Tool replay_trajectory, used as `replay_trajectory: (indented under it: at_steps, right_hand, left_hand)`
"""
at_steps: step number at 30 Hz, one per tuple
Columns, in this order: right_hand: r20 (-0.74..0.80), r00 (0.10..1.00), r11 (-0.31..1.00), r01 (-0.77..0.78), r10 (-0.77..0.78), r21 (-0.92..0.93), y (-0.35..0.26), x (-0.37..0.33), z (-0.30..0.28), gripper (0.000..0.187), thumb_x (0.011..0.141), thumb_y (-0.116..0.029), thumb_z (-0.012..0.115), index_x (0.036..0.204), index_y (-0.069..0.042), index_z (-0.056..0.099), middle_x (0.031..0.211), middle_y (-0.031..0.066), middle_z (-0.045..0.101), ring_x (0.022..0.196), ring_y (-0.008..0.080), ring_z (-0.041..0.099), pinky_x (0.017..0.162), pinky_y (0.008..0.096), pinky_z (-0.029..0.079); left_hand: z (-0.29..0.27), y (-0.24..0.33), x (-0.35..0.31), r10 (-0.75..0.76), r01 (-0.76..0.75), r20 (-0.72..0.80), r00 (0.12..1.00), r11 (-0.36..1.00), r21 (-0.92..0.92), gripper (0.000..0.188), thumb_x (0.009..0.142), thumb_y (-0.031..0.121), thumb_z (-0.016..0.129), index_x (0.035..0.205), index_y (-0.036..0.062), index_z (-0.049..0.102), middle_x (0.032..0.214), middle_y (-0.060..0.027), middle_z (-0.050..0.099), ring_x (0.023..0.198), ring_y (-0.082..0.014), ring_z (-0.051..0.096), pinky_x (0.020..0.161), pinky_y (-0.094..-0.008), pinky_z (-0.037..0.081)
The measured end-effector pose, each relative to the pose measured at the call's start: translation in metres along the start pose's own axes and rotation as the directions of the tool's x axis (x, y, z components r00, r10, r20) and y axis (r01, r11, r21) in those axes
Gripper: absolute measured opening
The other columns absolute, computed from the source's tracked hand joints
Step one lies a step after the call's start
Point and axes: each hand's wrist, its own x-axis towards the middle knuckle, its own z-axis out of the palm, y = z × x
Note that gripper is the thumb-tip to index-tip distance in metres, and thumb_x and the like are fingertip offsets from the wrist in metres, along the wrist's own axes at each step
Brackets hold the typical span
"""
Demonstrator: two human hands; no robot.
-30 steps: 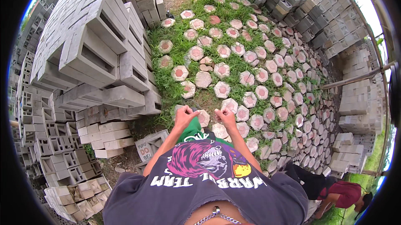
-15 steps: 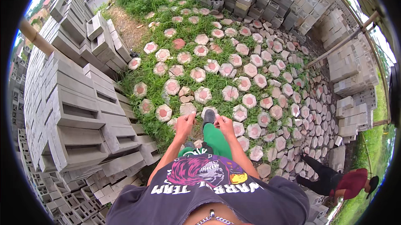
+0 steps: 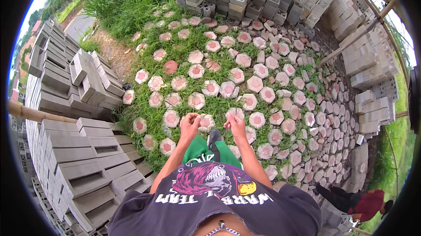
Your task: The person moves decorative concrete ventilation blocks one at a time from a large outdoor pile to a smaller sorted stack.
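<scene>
Both my hands are held out in front of my waist, a short way apart, above the paved grass. The fingers of my left hand (image 3: 190, 125) are curled in, thumb against the forefinger, and no object shows in them. My right hand (image 3: 236, 124) is pinched closed the same way, also with nothing visible in it. Neither hand touches anything. Below them, hexagonal concrete pavers (image 3: 196, 100) with reddish centres lie spaced out in the grass (image 3: 184, 112). One dark shoe (image 3: 215, 136) shows under my green trousers (image 3: 199, 150).
Hollow concrete blocks (image 3: 81, 152) stand in tall stacks close on my left, crossed by a wooden pole (image 3: 41, 114). More block stacks (image 3: 239, 0) line the back and right. Pavers (image 3: 335, 117) lie denser at the right. A person in a red top (image 3: 367, 204) is at lower right.
My view has shifted forward along the pavers, and the left block stacks have slid nearer. My hands stay pinched and raised. A green figure now shows by the far-left road, where a motorcycle was.
</scene>
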Motion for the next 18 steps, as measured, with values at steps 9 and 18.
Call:
replay_trajectory:
  at_steps: [9,18]
  right_hand:
    - [-0.06,0.998,0.998,0.023,-0.019,0.056,-0.051,0.119,0.027,0.016,0.09,-0.02,0.063,0.091,-0.004,0.061,0.073,0.0006,0.06,0.066,0.008,0.059,0.063,0.0232,0.051]
    - [-0.213,0.973,0.993,0.109,-0.095,0.055,-0.129,0.268,0.081,0.045,0.094,-0.04,0.054,0.076,0.0,0.065,0.06,0.0015,0.057,0.06,0.0089,0.057,0.06,0.0238,0.048]
  left_hand:
    - [0.025,0.026,0.141,-0.127,0.111,0.088,0.988,0.98,0.167,0.042,0.095,0.038,0.053,0.069,0.0055,0.055,0.052,0.0017,0.049,0.047,-0.0054,0.046,0.044,-0.0225,0.033]
    - [0.052,0.096,0.356,0.031,-0.026,0.24,0.97,0.999,-0.025,0.018,0.092,0.019,0.059,0.095,0.0018,0.06,0.076,-0.0015,0.059,0.066,-0.0075,0.054,0.06,-0.0226,0.045]
